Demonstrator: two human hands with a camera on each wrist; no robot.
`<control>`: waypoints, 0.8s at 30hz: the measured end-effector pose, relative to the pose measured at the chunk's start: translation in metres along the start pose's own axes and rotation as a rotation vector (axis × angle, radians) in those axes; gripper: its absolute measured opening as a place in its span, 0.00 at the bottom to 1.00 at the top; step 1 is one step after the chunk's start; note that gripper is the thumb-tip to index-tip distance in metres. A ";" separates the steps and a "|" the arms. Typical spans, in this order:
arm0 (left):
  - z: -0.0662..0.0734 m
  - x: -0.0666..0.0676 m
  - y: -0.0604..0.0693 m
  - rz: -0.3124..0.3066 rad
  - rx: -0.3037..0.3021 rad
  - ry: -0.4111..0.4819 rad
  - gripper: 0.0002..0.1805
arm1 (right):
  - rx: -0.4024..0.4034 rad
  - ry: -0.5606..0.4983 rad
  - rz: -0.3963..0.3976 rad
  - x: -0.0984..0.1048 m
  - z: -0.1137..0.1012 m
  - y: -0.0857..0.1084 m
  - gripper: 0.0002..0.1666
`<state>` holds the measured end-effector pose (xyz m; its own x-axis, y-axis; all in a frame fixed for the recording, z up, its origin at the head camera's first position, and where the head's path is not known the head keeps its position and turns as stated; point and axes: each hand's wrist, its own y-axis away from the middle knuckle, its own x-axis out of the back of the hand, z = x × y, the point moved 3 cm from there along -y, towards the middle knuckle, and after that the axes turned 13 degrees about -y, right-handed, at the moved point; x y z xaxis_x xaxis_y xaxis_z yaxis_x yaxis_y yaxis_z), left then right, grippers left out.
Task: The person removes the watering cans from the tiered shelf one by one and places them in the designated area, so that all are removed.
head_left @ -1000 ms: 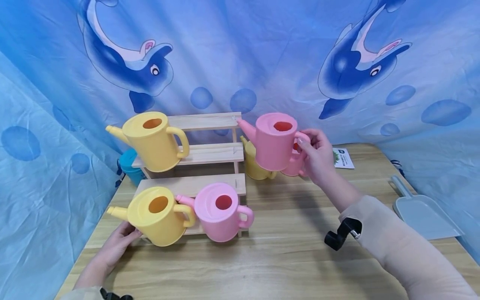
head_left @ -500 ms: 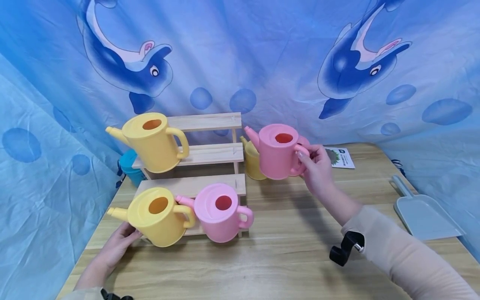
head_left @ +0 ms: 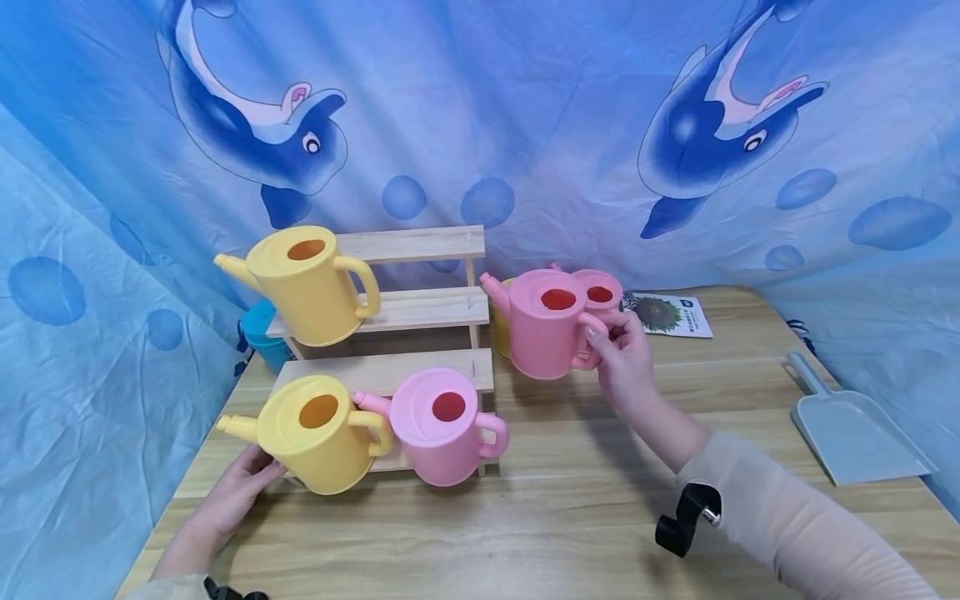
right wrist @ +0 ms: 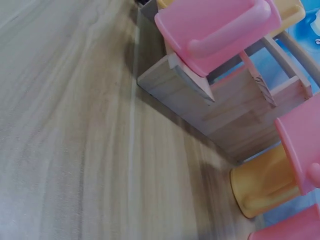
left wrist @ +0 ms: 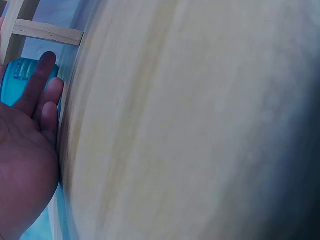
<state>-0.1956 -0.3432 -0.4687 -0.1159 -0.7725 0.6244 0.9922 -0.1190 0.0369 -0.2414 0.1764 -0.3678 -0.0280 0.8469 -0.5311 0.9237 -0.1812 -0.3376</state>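
Note:
My right hand (head_left: pixel 628 358) grips the handle of a pink watering can (head_left: pixel 542 333), held up right of the stepped wooden stand (head_left: pixel 397 369). Its spout points left. Behind it are another pink watering can (head_left: pixel 597 292) and a yellow watering can (head_left: pixel 502 321), both partly hidden. My left hand (head_left: pixel 232 500) holds the stand's front left corner, with its fingertips partly hidden; the left wrist view shows several fingers (left wrist: pixel 36 85) beside the wood. At the stand's front are a yellow watering can (head_left: pixel 318 450) and a light pink watering can (head_left: pixel 442 442). Higher on the left is one more yellow watering can (head_left: pixel 307 292).
A light blue dustpan (head_left: pixel 855 433) lies at the table's right. A printed card (head_left: pixel 671 315) is at the back, behind my right hand. A teal container (head_left: pixel 262 337) stands behind the stand's left side. A blue dolphin curtain (head_left: pixel 562 125) encloses the table (head_left: pixel 562 517).
My right hand has lowered the pink watering can, shifting it slightly left at the end. More of the pink watering can behind it and of the card now shows. My left hand stays put.

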 end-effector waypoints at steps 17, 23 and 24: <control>0.001 -0.001 0.001 0.005 0.005 0.021 0.26 | -0.092 -0.050 -0.040 0.003 0.021 0.012 0.12; 0.000 -0.001 0.001 0.007 -0.005 0.026 0.24 | -0.155 -0.010 -0.020 0.005 0.031 0.021 0.13; 0.000 -0.001 0.001 0.007 -0.006 0.027 0.24 | -0.164 -0.009 -0.016 0.006 0.033 0.022 0.14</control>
<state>-0.1945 -0.3424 -0.4695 -0.1101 -0.7897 0.6036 0.9927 -0.1169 0.0281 -0.2338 0.1607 -0.4040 -0.0464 0.8442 -0.5340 0.9731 -0.0826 -0.2153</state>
